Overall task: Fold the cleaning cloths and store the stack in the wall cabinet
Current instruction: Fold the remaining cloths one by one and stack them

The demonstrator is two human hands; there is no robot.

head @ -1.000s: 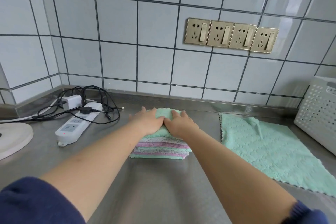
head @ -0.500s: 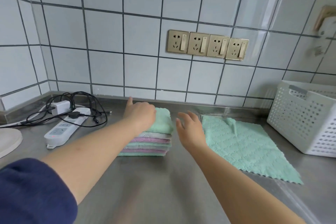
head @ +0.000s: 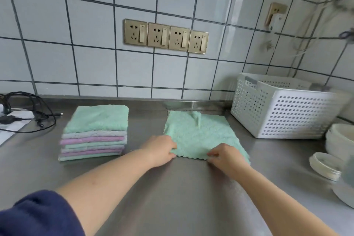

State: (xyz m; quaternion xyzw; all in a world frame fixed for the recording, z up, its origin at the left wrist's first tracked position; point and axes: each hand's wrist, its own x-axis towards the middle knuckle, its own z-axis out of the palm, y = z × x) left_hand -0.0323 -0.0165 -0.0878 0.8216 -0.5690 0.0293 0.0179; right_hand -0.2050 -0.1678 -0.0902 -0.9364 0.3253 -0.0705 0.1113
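Both hands (left (head: 161, 149), right (head: 227, 157)) now pinch green cloth's (head: 201, 134) near edge.

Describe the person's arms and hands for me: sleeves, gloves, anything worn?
Both hands, left hand and right hand, are bare: no gloves, rings or watch visible. The forearms are bare too. A dark navy sleeve covers the left upper arm, pushed up; the right sleeve is out of view.

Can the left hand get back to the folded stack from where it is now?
Probably yes. The left hand pinches the near left corner of the flat green cloth, and only bare steel counter lies between it and the folded stack on its left. It would need to drop its grip first.
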